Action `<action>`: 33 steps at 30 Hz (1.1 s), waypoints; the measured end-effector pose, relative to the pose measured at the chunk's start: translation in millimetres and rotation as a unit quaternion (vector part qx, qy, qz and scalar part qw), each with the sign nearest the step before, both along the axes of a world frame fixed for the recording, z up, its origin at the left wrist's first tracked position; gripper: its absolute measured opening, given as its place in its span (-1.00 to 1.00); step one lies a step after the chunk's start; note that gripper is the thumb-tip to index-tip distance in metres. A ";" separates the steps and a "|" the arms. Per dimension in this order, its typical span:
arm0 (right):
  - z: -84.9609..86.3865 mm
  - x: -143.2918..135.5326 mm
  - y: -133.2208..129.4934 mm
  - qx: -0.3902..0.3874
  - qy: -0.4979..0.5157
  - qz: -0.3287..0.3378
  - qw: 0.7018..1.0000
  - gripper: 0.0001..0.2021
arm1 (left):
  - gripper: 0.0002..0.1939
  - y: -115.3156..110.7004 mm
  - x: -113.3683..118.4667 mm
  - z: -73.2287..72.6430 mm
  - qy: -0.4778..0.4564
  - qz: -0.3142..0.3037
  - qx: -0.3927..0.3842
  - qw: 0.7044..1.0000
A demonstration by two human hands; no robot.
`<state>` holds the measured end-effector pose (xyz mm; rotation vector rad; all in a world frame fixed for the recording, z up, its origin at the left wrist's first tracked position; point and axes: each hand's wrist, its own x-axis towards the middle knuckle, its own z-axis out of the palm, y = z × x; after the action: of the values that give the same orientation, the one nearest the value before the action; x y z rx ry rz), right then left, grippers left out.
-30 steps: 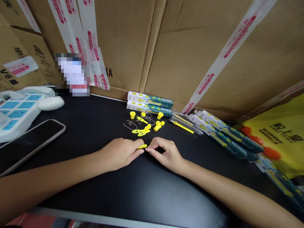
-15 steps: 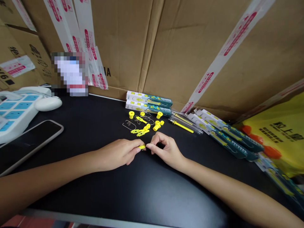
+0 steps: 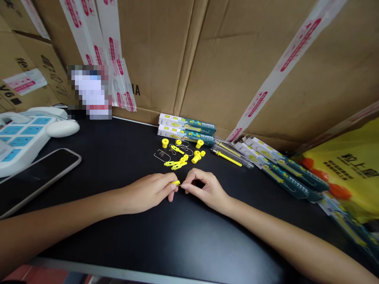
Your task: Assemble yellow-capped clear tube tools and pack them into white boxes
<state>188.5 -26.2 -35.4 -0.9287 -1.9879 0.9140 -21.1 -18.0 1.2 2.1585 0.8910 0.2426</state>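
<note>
Between thumb and fingers, my left hand (image 3: 152, 191) pinches a small yellow part (image 3: 176, 182) above the black table. Close on its right, my right hand (image 3: 205, 188) is closed in a pinch on a thin metal piece (image 3: 184, 184), mostly hidden by the fingertips. Beyond the hands lie several loose yellow parts, among them a yellow cap (image 3: 165, 143), a yellow tab piece (image 3: 179, 166) and a short yellow cylinder (image 3: 196, 158). Wire hooks (image 3: 162, 156) and small springs lie among them.
Long printed boxes (image 3: 186, 134) lie at the back, with clear tubes (image 3: 233, 154) beside them. More boxes (image 3: 275, 169) and a yellow bag (image 3: 352, 169) are on the right. At the left are a phone (image 3: 38, 177) and a power strip (image 3: 26, 136). Cardboard (image 3: 154, 51) stands behind.
The camera view has shifted slightly. My fingertips have moved a little apart, and a bit of thin metal now shows between them. Both hands keep their pinch.
</note>
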 end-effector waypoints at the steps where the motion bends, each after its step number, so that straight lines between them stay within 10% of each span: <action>1: -0.1 0.3 -0.4 0.004 -0.001 -0.001 1.000 -0.80 | -0.69 -0.1 0.4 -0.4 0.002 -0.001 0.003 1.000; 25: 2.7 2.1 -0.2 0.022 -0.027 -0.006 0.999 -0.68 | -0.70 -3.4 2.0 -9.0 -0.012 0.033 0.026 0.999; 33: -0.4 1.0 -0.2 0.089 -0.061 -0.002 0.994 -0.71 | -0.68 -8.8 6.1 -10.0 -0.049 0.038 -0.114 0.992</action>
<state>189.5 -26.3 -35.9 -0.9056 -2.1309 0.6773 -15.0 -26.8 -8.8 1.8891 0.9008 0.2683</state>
